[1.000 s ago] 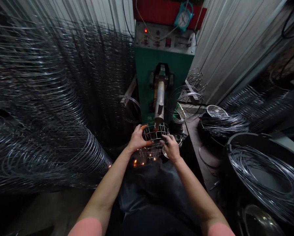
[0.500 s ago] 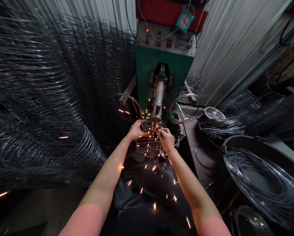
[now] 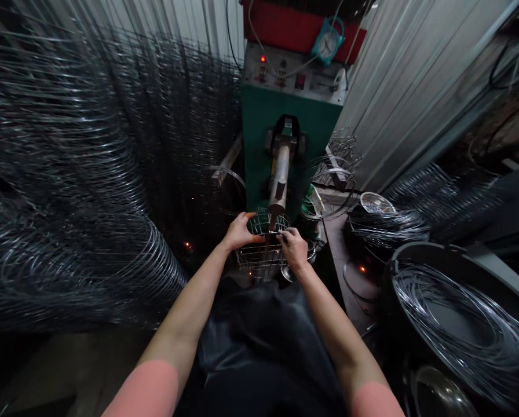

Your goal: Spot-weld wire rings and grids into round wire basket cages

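A wire basket (image 3: 259,255) sits under the tip of a spot welder's upper arm (image 3: 278,185), which sticks out from a green machine (image 3: 263,133). My left hand (image 3: 241,233) grips the basket's left rim, thumb and fingers spread along the wire with orange covers on the tips. On the other side my right hand (image 3: 293,246) pinches the rim close to the electrode, its fingertips dark. Between the two hands, the electrode tip hangs just over the wire; whether it touches I cannot tell.
Tall stacks of wire rings (image 3: 86,174) fill the left side. At the right stand a large black tub (image 3: 398,255) with wire hoops and a smaller bundle of hoops (image 3: 385,226). Loose wire rings (image 3: 335,179) hang beside the machine. A blue clock (image 3: 329,41) hangs above the control panel.
The shower of bright sparks has died down to a few glowing specks. Both hands keep their hold on the basket, nearly unmoved. The view has shifted slightly.
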Tool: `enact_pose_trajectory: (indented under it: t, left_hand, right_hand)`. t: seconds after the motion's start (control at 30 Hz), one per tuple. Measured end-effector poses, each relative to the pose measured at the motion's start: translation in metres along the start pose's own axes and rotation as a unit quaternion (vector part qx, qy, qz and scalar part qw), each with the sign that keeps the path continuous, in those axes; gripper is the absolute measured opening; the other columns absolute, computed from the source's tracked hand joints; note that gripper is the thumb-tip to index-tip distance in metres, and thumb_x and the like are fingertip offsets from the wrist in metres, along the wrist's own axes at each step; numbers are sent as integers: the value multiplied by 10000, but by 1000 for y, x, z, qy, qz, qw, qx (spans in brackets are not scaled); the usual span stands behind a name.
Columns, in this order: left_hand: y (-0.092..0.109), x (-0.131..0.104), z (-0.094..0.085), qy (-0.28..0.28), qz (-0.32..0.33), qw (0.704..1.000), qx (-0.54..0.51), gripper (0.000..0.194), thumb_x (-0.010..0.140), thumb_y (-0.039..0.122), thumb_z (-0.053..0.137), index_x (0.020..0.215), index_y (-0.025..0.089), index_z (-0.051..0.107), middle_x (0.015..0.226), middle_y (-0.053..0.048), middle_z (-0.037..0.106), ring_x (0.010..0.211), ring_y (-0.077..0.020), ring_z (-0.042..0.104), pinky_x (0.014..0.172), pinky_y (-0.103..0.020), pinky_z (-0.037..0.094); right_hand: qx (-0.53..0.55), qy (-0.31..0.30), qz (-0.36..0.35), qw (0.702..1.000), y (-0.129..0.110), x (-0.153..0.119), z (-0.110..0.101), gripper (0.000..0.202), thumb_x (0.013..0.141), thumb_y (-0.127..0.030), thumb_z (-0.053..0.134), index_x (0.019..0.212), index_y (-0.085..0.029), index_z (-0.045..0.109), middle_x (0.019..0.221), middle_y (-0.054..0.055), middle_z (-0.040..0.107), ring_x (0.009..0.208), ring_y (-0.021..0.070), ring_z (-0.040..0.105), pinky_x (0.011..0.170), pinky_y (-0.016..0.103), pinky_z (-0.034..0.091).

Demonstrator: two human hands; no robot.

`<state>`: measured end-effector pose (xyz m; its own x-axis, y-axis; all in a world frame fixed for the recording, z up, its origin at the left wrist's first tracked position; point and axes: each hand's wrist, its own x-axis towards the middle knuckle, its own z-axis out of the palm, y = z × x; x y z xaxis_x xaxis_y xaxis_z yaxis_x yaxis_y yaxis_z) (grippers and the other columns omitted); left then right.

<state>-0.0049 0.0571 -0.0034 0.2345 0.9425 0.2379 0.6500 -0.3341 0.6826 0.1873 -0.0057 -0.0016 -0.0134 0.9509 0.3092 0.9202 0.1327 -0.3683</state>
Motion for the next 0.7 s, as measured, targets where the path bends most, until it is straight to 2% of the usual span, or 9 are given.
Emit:
enact_pose_trajectory:
  t: [0.3,0.43,0.57,0.7]
  left_hand:
    - [-5,2,0,20,-4,1000,1,797,469,435,821,1178,209,534,1099,-61,544,1049,-277,559,932,-382,458]
    - [-7,8,-1,9,2,1000,3,797,480,444,814,1186,210,530,1144,-67,540,1073,-278,549,939,-380,451]
    - [-7,8,-3,-14,9,1000,-16,809,477,408,826,1195,195,522,1155,-69,545,1090,-280,544,965,-401,432]
    - [-4,-13,-3,-44,53,997,-45,860,462,390,842,1226,189,502,1247,-96,506,1187,-291,487,1028,-420,379]
  right_hand:
    - [5,2,6,1000,-1,6,7,245,922,-319,491,1093,-280,661,1089,32,605,837,141,617,634,204,459]
    - [5,5,26,1000,-3,9,8,225,911,-334,517,1055,-274,679,1071,20,620,815,140,625,621,207,453]
    - [52,2,0,999,-3,4,-4,218,885,-345,561,1054,-279,681,1050,18,627,868,143,624,682,210,468]
    - [94,28,0,995,8,-7,-20,243,869,-367,571,1056,-257,681,1006,31,638,861,153,627,703,228,481]
